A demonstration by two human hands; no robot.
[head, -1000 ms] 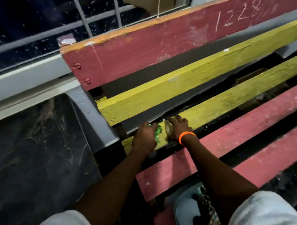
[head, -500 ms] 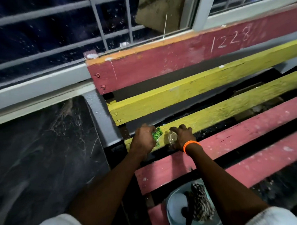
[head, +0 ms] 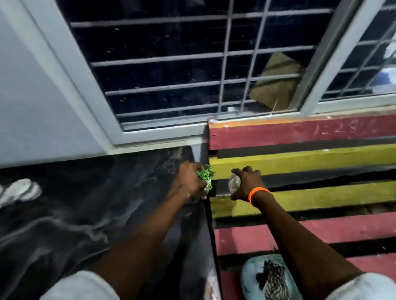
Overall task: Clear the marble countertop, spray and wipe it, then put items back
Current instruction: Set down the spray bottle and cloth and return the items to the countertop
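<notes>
The dark marble countertop (head: pixel 86 213) with pale streaks fills the lower left. My left hand (head: pixel 186 184) is closed around a small green leafy plant (head: pixel 206 175), held above the gap between the countertop's right edge and the bench. My right hand (head: pixel 247 183), with an orange wristband, grips a small clear glass jar (head: pixel 234 184) over the yellow slat. Both items are partly hidden by my fingers.
A red and yellow slatted wooden bench (head: pixel 319 196) stands right of the countertop. A pale blue plate (head: pixel 249 281) holding a striped dark object lies on its near slats. A barred window (head: pixel 200 59) is behind. A white smear (head: pixel 15 191) marks the countertop's far left.
Both hands have lifted the plant and the jar off the yellow slat and moved left toward the countertop. The view has swung left and up, showing more countertop and window.
</notes>
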